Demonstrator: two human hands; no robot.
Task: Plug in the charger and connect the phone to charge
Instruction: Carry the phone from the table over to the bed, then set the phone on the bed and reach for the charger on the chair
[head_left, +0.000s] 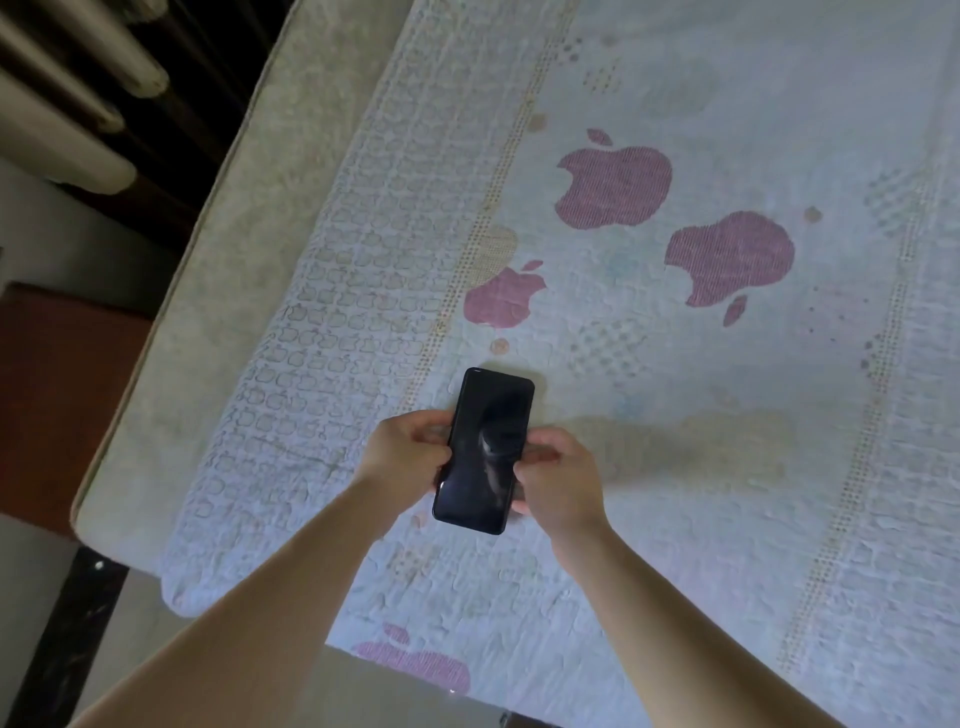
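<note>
Phone (485, 452) sits screen-up, dark, above the bed (727, 415), with left hand (408, 449) and right hand (558, 475) clamped on its long edges. No charger or cable shows; finding it and an outlet likely comes next.

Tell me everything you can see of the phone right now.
The phone is a slim black slab with rounded corners and a glossy glass front. Its screen is dark and mirrors a dim shape. It is held screen-up above the pale apple-patterned bedspread, long axis running away from the person. The left hand grips its left edge, the right hand its right edge. No cable or charger shows on it.
</note>
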